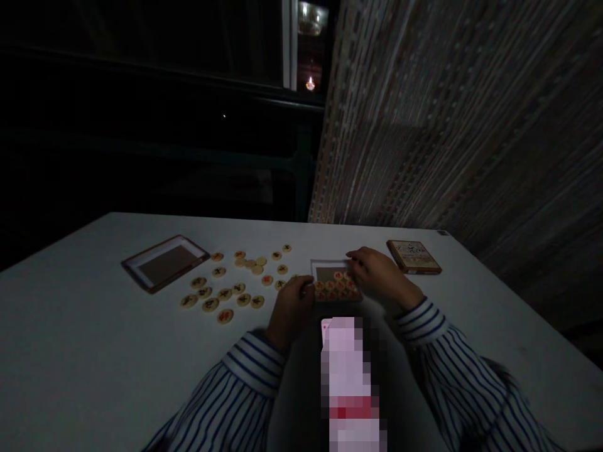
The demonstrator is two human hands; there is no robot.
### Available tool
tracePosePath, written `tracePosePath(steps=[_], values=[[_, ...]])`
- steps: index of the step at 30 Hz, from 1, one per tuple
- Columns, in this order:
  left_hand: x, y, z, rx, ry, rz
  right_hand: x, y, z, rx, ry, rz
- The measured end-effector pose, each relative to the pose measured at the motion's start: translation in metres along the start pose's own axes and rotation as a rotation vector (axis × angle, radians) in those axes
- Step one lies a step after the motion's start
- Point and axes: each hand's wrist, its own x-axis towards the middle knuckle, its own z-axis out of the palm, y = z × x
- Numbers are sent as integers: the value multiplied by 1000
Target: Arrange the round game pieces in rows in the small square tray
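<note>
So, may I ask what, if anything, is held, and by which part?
I cannot tell: left hand at the left side of the xiangqi-piece tray, right hand at its far right corner.

On the white table before me lie loose round pieces, a part-filled box, a shallow tray and a printed case.

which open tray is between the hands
The tray holding rows of red-marked pieces; the other open tray lies off to the left, past the loose pieces.
</note>
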Motion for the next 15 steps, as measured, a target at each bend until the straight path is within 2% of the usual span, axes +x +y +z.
tracePosePath(steps=[8, 11, 15], values=[[-3, 3, -1, 25, -33, -21, -45, 10, 35, 290, 66, 184], [-4, 4, -2, 32, -44, -22, -48, 9, 42, 383, 49, 211], [-5, 4, -2, 32, -49, -6, -46, 3, 39, 454, 64, 185]])
